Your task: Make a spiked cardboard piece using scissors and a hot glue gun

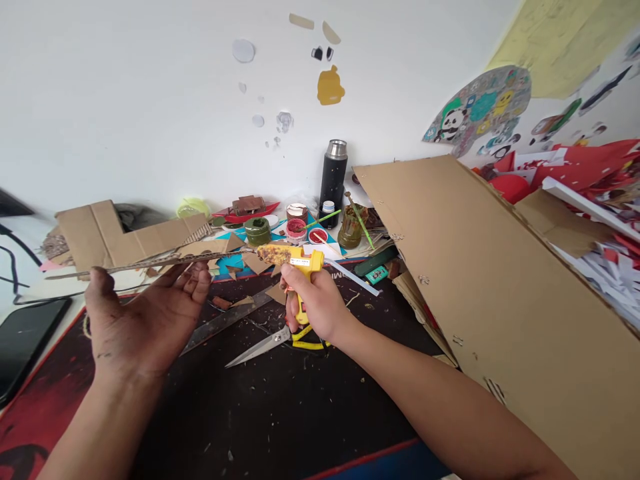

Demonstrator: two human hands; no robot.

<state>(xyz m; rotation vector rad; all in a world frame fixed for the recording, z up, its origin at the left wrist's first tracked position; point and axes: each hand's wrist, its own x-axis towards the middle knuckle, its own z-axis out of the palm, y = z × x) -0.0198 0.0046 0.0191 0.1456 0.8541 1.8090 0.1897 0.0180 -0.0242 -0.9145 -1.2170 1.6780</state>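
My left hand is turned palm up, its thumb and fingers around a flat piece of cardboard seen almost edge-on. My right hand grips a yellow glue gun by its handle, pointing left. The gun's stained nozzle end is at the right end of the cardboard edge; whether they touch I cannot tell. Beneath the gun lie scissors with yellow handles, blades apart, on a dark mat. A metal ruler runs diagonally behind them.
A large cardboard sheet leans across the right side. Paint jars, a black thermos and an L-shaped cardboard piece stand along the wall. A phone lies at left. Red and white paper scraps pile up at far right.
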